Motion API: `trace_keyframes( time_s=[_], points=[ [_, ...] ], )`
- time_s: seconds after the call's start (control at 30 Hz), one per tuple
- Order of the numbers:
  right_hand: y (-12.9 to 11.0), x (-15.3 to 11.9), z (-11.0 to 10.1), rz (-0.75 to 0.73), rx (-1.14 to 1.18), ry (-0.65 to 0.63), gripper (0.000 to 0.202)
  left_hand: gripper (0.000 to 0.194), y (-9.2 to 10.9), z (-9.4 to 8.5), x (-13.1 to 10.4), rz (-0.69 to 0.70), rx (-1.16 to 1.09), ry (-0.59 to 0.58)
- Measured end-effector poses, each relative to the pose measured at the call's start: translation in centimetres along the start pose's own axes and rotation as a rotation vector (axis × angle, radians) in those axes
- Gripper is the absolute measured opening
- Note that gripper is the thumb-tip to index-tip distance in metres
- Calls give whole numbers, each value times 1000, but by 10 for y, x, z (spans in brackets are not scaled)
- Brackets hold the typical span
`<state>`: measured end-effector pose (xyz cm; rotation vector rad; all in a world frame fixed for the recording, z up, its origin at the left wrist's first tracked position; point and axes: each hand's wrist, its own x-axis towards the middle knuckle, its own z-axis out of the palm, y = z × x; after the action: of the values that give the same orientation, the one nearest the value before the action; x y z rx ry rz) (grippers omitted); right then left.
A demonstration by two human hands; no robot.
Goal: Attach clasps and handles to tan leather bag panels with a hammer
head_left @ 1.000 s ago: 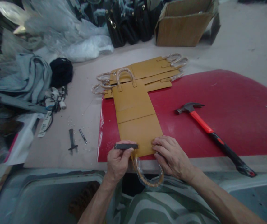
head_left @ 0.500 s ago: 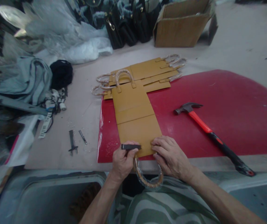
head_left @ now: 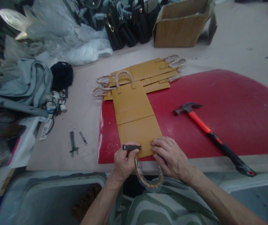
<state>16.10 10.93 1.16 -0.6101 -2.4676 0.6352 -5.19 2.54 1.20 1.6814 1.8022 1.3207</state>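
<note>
Tan leather, cut as a long flat bag panel (head_left: 136, 120), lies lengthwise on the red board (head_left: 218, 106) with its near edge at the table's near rim, apparently so that the wrapped loop handle (head_left: 149, 179) can hang free over the edge while the panel stays flat. The left hand (head_left: 124, 162) is clenched around a short dark tool (head_left: 131, 147) set at the panel's near-left corner, and the right hand (head_left: 171, 157) presses its spread fingers on the near-right corner, seemingly to hold it still. A hammer (head_left: 208, 132) lies to the right, a stack of like panels (head_left: 145, 73) beyond.
</note>
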Motion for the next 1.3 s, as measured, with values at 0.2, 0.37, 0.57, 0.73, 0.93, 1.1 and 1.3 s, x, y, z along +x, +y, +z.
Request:
trace_keyframes(
  time_s=[0.2, 0.37, 0.57, 0.73, 0.93, 1.1, 1.3],
  points=[
    [0, 1, 1, 7, 10, -8, 14, 12, 2, 6, 3, 100, 94, 1],
    [3, -2, -3, 44, 145, 89, 17, 12, -2, 8, 2, 76, 89, 2],
    [34, -16, -50, 257, -210, 294, 14, 11, -5, 8, 0, 131, 99, -4],
    [58, -34, -87, 555, -607, 99, 29, 12, -7, 10, 2, 210, 142, -24],
    [57, -26, -104, 995, -280, 35, 6, 14, -6, 13, 3, 207, 122, -60],
    [33, -9, -106, 1037, 335, 2, 14, 15, -8, 18, 3, 223, 77, -15],
    [-44, 12, -111, 884, 575, 133, 35, 13, -10, 22, 3, 218, 71, 13]
  ],
)
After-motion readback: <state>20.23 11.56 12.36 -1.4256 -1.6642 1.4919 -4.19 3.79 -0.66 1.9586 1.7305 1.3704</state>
